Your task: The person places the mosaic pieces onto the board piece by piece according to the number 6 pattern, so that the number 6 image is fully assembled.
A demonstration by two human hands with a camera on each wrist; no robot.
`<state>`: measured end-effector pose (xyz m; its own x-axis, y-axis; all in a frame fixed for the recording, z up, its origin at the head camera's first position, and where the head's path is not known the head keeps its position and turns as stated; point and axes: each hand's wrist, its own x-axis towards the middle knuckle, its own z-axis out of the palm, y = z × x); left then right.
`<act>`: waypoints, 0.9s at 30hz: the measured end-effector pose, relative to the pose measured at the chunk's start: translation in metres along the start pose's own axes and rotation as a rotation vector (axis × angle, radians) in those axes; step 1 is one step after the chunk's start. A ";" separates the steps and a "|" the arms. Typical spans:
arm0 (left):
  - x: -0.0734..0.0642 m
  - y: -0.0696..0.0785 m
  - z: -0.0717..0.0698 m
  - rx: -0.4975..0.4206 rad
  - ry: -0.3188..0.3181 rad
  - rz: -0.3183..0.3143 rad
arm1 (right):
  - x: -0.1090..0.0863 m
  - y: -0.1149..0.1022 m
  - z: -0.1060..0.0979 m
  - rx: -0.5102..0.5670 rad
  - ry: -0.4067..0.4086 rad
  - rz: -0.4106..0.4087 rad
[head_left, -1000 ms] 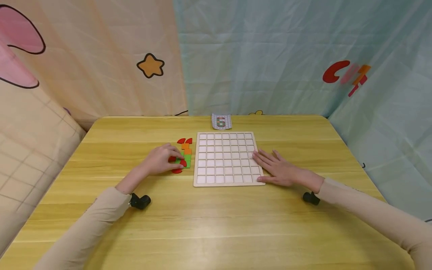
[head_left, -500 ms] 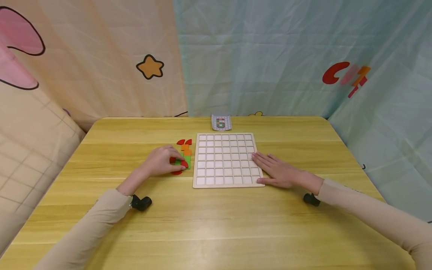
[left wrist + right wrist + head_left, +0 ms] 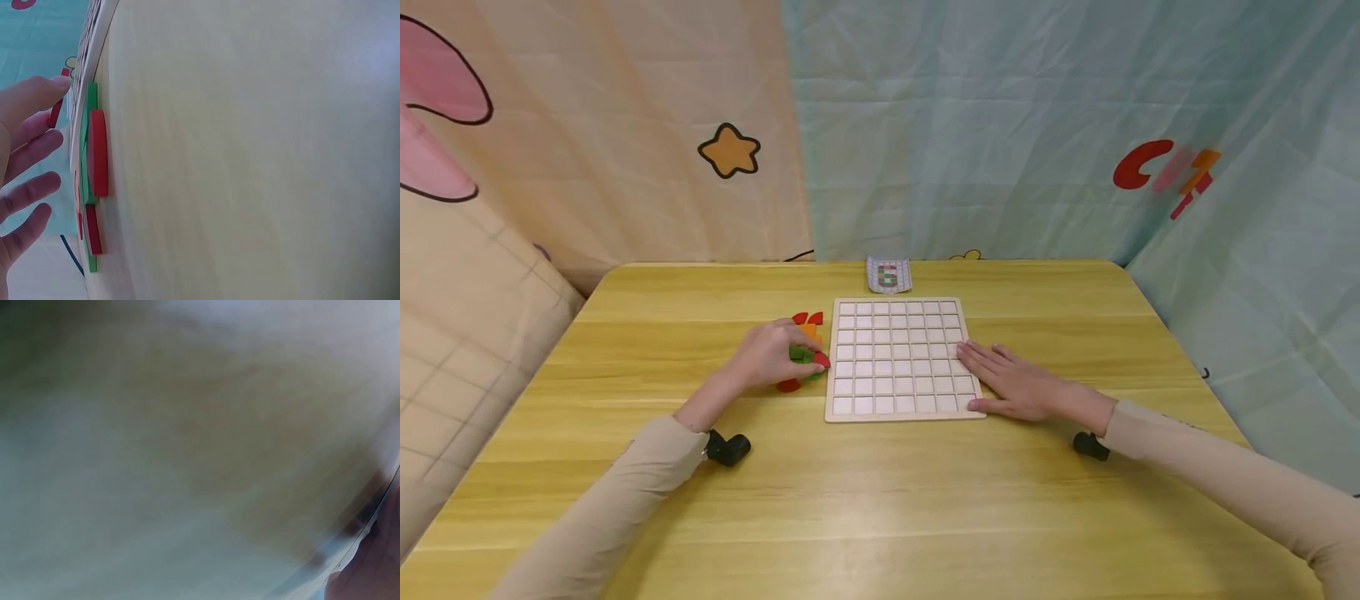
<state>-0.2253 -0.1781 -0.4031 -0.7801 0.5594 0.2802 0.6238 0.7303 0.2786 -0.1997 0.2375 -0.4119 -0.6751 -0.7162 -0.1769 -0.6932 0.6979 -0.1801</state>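
Observation:
Between thumb and fingertip my left hand (image 3: 773, 353) pinches a red quarter-circle piece (image 3: 822, 359), lifted above the table near the board's left edge. The left wrist view shows this thin red piece (image 3: 59, 100) on edge in the pinch, the other fingers spread apart. Below the hand lie green square pieces (image 3: 92, 94), orange squares (image 3: 808, 331) and more red quarter-circles (image 3: 787, 386), partly hidden by it. My right hand (image 3: 1011, 382) lies flat with straight fingers on the right edge of the pale wooden grid board (image 3: 891, 351). The right wrist view is mostly blurred table.
A small card (image 3: 888, 275) with a coloured grid figure lies behind the board. Two red quarter-circles (image 3: 816, 317) sit at the far end of the loose pieces. A patterned curtain (image 3: 955, 150) hangs along the table's back edge.
My left hand has picked up the red quarter-circle from among the green squares and moved slightly right, toward the board. The right hand stays on the board's edge.

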 end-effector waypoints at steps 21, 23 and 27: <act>0.052 0.026 0.012 -0.037 -0.003 -0.034 | 0.002 0.004 0.006 -0.011 0.004 -0.004; 0.056 0.028 0.014 -0.039 -0.008 -0.036 | 0.002 0.004 0.006 -0.011 0.015 -0.009; 0.065 0.032 0.018 -0.045 -0.010 -0.014 | 0.001 0.003 0.006 0.006 0.027 -0.014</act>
<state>-0.2568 -0.1112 -0.3929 -0.7891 0.5533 0.2669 0.6141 0.7200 0.3231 -0.2010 0.2392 -0.4183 -0.6719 -0.7257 -0.1482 -0.7013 0.6876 -0.1878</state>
